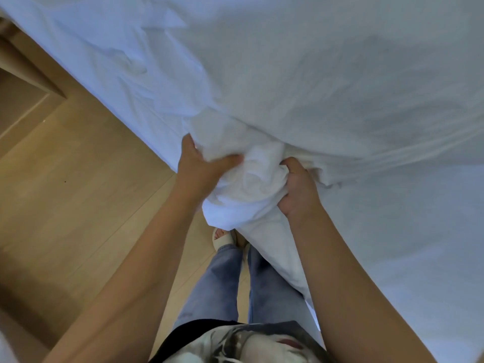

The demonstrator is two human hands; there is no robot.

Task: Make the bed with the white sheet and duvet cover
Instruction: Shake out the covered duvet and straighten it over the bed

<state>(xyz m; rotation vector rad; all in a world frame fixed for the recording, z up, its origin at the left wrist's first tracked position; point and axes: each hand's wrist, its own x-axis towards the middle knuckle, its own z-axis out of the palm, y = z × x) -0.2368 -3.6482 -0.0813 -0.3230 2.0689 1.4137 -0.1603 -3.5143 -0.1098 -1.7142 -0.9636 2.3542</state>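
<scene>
A pale wood-plank floor (pixel 78 195) runs down the left, with a boxy wooden ledge (pixel 28 82) at the far left. The bed (pixel 445 310) fills the top and right, all in white cotton: a smooth, flat sheet (pixel 398 226) lies at lower right, and above it a thinner, rumpled duvet cover (pixel 288 74) spreads in soft creases and long taut folds. At the bed's near edge a thick wad of white cloth (pixel 251 182) sits between both hands. The left hand (pixel 201 169) grips it, thumb across the front and fingers wrapped behind. The right hand (pixel 298 189) clamps the other side, fingertips buried in the folds. Below are faded blue jeans (pixel 217 284), a cream sandal (pixel 222 238) and a dark printed shirt (pixel 235 344)
</scene>
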